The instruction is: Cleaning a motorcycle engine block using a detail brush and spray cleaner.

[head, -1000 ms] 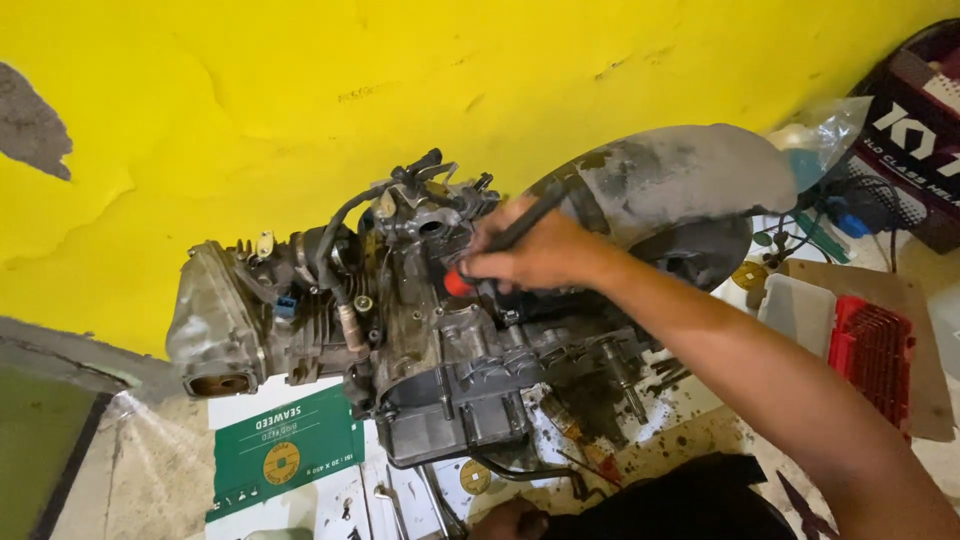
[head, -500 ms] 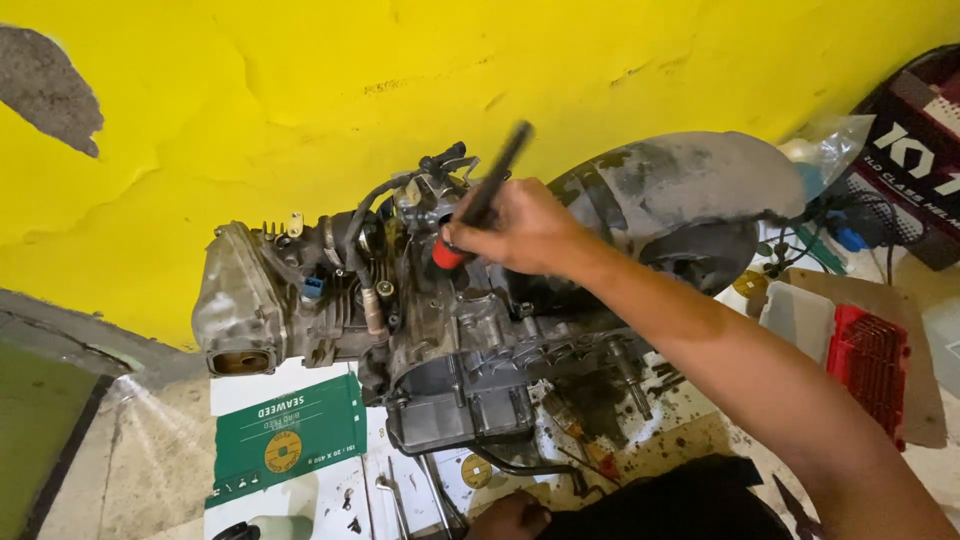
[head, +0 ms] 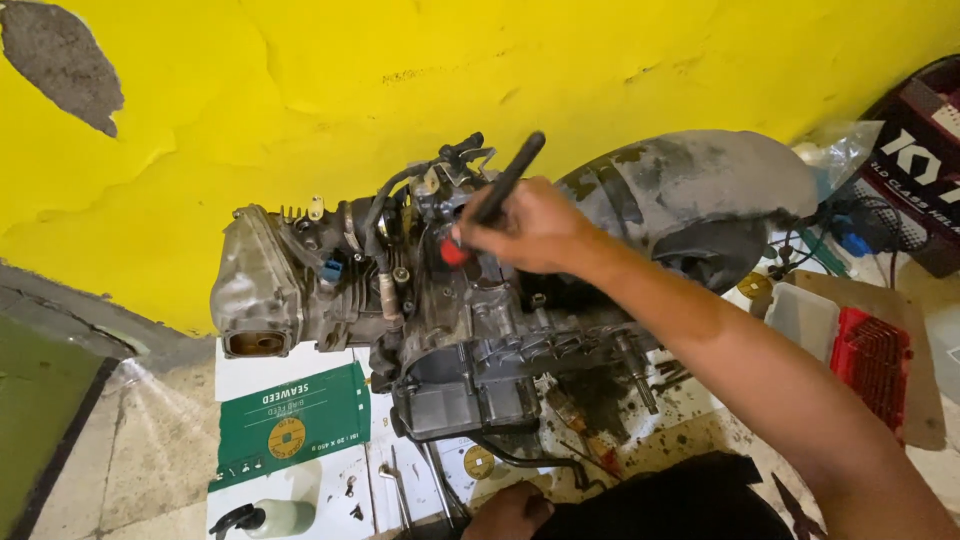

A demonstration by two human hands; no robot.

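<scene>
A dirty grey scooter engine [head: 460, 350] lies on papers on the floor against a yellow wall. My right hand [head: 540, 232] reaches over its top, near the carburettor and hoses. It grips a slim tool with a black handle [head: 512, 172] that points up and to the right. The tool's red end [head: 455, 252] presses against the engine casing. My left hand [head: 510, 514] shows only partly at the bottom edge, beside a black cloth [head: 670, 500]; whether it holds anything is hidden.
A green cardboard sheet [head: 290, 415] and a white spray bottle [head: 265, 518] lie in front at the left. Metal tools [head: 400, 495] rest on white paper. At the right stand a white container [head: 800, 318] and a red box [head: 875, 360]. A dark helmet box [head: 920, 170] is behind.
My right hand has shifted slightly left and up along the engine's top, and the tool's handle has tilted more upright. The view has drifted, so the engine sits further right.
</scene>
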